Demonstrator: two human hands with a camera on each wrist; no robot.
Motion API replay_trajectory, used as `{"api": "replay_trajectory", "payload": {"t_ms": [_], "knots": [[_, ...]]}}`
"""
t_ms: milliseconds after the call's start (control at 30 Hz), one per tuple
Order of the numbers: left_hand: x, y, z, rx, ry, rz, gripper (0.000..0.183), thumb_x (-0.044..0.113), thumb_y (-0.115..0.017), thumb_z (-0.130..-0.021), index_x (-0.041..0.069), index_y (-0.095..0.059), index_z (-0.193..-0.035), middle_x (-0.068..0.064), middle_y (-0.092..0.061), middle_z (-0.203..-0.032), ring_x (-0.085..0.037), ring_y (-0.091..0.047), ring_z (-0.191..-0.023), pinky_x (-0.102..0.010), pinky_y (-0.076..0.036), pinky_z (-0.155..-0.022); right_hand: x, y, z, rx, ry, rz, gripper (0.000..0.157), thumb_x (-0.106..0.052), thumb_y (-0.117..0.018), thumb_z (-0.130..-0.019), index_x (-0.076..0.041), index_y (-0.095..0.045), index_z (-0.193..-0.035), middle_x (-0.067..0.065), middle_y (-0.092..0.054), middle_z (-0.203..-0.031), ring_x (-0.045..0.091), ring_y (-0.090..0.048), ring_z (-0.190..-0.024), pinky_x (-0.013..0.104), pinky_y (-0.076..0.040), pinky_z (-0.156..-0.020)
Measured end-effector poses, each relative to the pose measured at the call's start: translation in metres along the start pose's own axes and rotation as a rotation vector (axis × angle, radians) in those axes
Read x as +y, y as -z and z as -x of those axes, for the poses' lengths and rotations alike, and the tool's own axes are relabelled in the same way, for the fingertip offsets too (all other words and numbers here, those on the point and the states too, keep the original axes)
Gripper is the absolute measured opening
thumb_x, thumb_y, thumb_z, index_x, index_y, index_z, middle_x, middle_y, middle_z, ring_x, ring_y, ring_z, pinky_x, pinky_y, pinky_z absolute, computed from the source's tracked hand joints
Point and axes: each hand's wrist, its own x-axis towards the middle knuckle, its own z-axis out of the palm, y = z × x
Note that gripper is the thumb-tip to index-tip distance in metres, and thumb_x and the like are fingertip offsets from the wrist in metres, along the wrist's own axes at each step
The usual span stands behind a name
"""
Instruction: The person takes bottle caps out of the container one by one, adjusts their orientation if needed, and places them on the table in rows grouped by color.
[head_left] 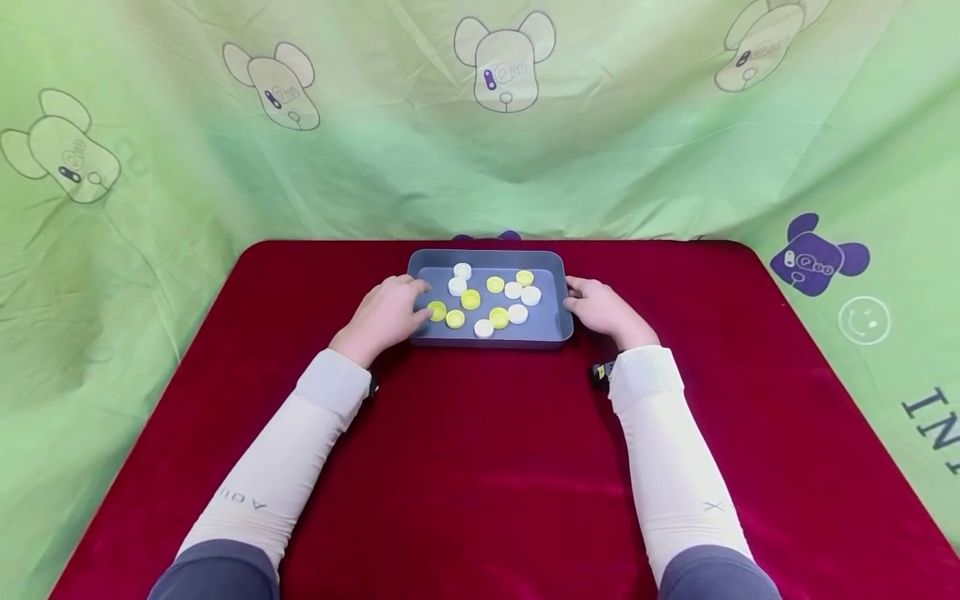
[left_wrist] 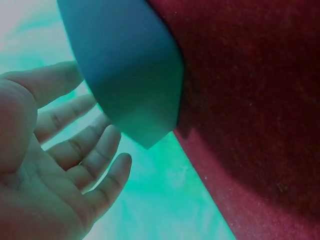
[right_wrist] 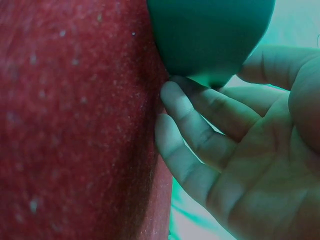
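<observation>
A shallow grey-blue tray (head_left: 491,342) stands toward the far side of the table, with several white caps (head_left: 483,328) and yellow caps (head_left: 470,299) scattered inside. At its left end, my left hand (head_left: 386,315) reaches over the rim with thumb and forefinger. The left wrist view has that hand's fingers (left_wrist: 112,177) spread and loosely bent beside the tray wall (left_wrist: 135,95). My right hand (head_left: 603,312) is at the right end. In the right wrist view its thumb lies at the rim, and its fingers (right_wrist: 177,102) meet the lower edge of the tray's end wall (right_wrist: 210,40).
The table wears a dark red cloth (head_left: 480,467). Just behind it hangs a green printed curtain (head_left: 390,167), which also runs along both sides. A small black device (head_left: 602,372) shows at the right wrist.
</observation>
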Motion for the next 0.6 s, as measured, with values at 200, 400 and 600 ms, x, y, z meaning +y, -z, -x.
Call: {"api": "replay_trajectory", "payload": {"t_ms": [200,400,600], "knots": [[-0.004,-0.008,-0.011,-0.086,-0.019,-0.011,0.039,0.025,-0.072,-0.088,0.008,-0.066,-0.123,-0.01,-0.063,-0.117,-0.028,-0.056,-0.108,-0.045,-0.042,-0.095,-0.001,-0.003,0.0,0.006,0.019,0.007,0.055,-0.014,-0.047,-0.099,0.003,-0.032,-0.149,0.023,-0.053,-0.134,0.031,-0.05,-0.123,0.048,-0.034,-0.106],[-0.005,-0.015,-0.016,-0.096,-0.011,-0.007,0.036,0.027,-0.073,-0.087,0.012,-0.068,-0.12,-0.006,-0.064,-0.114,-0.025,-0.055,-0.111,-0.046,-0.035,-0.091,0.0,-0.002,0.0,-0.003,0.01,0.002,0.056,-0.015,-0.047,-0.099,0.003,-0.031,-0.15,0.023,-0.053,-0.135,0.031,-0.05,-0.124,0.047,-0.034,-0.106],[-0.003,-0.02,-0.021,-0.119,0.014,0.016,0.035,0.029,-0.073,-0.087,0.014,-0.069,-0.119,-0.001,-0.067,-0.11,-0.022,-0.057,-0.107,-0.043,-0.032,-0.087,0.001,0.0,0.0,-0.001,0.022,-0.001,0.056,-0.015,-0.048,-0.099,0.004,-0.031,-0.149,0.024,-0.051,-0.137,0.031,-0.048,-0.126,0.047,-0.034,-0.106]]}}
